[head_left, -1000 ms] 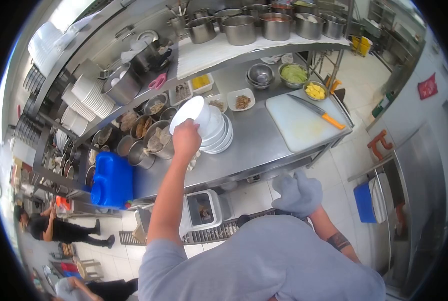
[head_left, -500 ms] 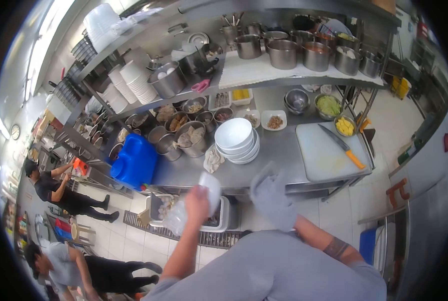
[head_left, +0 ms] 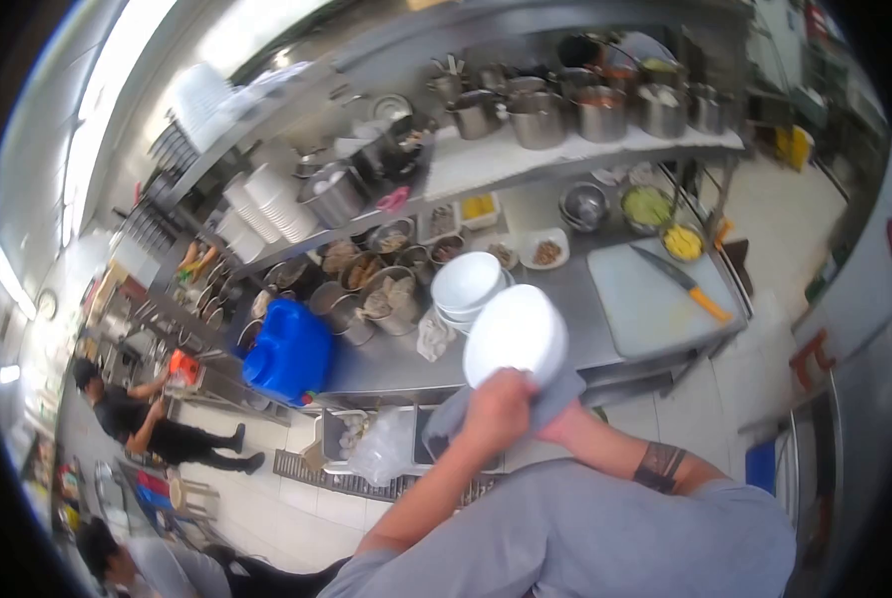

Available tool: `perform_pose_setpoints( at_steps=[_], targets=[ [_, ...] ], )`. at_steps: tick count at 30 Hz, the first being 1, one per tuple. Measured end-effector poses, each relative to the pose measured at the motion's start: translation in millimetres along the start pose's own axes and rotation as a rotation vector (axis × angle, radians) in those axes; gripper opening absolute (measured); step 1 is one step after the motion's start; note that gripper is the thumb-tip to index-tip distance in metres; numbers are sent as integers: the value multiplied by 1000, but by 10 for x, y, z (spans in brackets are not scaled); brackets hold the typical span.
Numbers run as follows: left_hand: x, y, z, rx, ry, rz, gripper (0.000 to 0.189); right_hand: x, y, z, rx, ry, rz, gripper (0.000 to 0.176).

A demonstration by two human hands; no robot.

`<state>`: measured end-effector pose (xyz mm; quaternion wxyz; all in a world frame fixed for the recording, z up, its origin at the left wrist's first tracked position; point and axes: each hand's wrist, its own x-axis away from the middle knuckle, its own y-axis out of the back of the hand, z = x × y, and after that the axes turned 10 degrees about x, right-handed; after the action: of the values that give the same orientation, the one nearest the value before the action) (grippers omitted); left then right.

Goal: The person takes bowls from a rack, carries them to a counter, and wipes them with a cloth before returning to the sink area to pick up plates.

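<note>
My left hand (head_left: pixel 500 409) grips the near edge of a white bowl (head_left: pixel 516 337), which is tilted with its round face toward the counter. Just right of it, my right hand (head_left: pixel 563 423) holds a grey cloth (head_left: pixel 559 393) against the underside of the bowl. Its fingers are mostly hidden by the cloth, which also hangs to the left behind my left hand. Beyond the held bowl, a stack of white bowls (head_left: pixel 462 281) stands on the steel counter, partly covered by it. A crumpled white cloth (head_left: pixel 434 336) lies left of the stack.
A knife (head_left: pixel 680 280) lies on a white cutting board (head_left: pixel 620 314) at the right. At the left stands a blue jug (head_left: pixel 288 354). Below the counter edge are bins with a clear plastic bag (head_left: pixel 384 448). Pots (head_left: pixel 537 122) line the shelf. Two people are at the left.
Both hands have come together in front of the bowl stack. The bowl in my left hand has moved right and turned its round face up; the grey cloth now presses against it.
</note>
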<state>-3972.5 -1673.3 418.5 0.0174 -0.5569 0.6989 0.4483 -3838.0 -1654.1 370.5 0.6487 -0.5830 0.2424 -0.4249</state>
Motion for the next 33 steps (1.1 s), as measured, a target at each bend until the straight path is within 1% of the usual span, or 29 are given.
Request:
perform_pose_setpoints(
  at_steps=[1,2,3,5,6,7,8,9,11,12,13,14,15,16,17,18,19,20,22,23,25,26,27,28,29,30,31,32,33],
  targets=[
    [-23,20,66,7,48,-32,4,71,5,77,10,14,-4,54],
    [-2,55,123,-20,87,12,8,122,40,175,62,8,1,56],
    [12,138,100,-2,81,52,8,161,86,288,35,37,-20,56],
    [36,328,-88,126,100,286,13,257,251,501,341,8,-99,54],
    [53,359,-166,229,74,221,14,306,411,636,332,-69,-12,51],
    [29,347,-147,240,73,237,14,324,555,731,328,-148,80,48],
    [-17,334,-122,272,-9,148,17,299,671,726,203,-179,189,40],
    [-47,336,-85,303,-89,58,21,334,775,736,195,-171,179,40],
    [-42,234,306,295,-128,66,22,467,948,790,449,-177,121,39],
    [-73,126,431,302,-43,-59,21,685,495,826,673,-65,-56,57],
    [-99,42,488,306,43,-187,26,702,454,826,678,-61,-65,57],
    [-18,-47,464,480,360,-164,40,712,438,819,981,87,-146,66],
    [21,-43,430,487,362,-160,40,721,413,795,1276,238,-229,75],
    [60,-19,366,952,750,-124,50,758,325,770,1467,338,-273,80],
    [125,-9,333,1414,1144,-79,61,749,337,722,1466,327,-281,80],
    [164,-19,337,1507,1095,-90,64,737,349,673,1735,416,-305,78],
    [189,-38,327,1517,1106,-102,64,717,342,618,2006,502,-316,76],
    [193,-59,315,1462,1057,-130,60,660,315,521,2012,477,-309,76],
    [233,-188,346,1314,935,-156,53,496,158,276,2789,463,-438,68],
    [274,-285,404,1331,952,-188,53,387,138,141,2808,430,-399,68],
    [322,-381,481,1113,864,-307,53,186,117,-137,2200,584,-119,62],
    [372,-349,530,1124,888,-371,53,169,72,-179,1967,486,16,56],
    [422,-283,604,1156,871,-341,55,228,-97,-154,1986,433,68,56],
    [476,-219,678,1189,852,-311,56,327,-287,-77,1974,-25,119,53],
    [537,-166,727,1207,874,-382,56,384,-372,5,1920,-489,156,51],
    [627,-133,767,1101,736,-350,58,384,-284,74,2108,-545,285,46],
    [710,-116,790,986,611,-322,59,377,-232,137,2128,-625,341,46],
    [758,-105,774,1071,681,-336,61,366,-196,186,2461,-627,344,44],
    [847,-275,853,1086,751,-403,61,320,-164,203,2798,-586,369,42]
  ],
)
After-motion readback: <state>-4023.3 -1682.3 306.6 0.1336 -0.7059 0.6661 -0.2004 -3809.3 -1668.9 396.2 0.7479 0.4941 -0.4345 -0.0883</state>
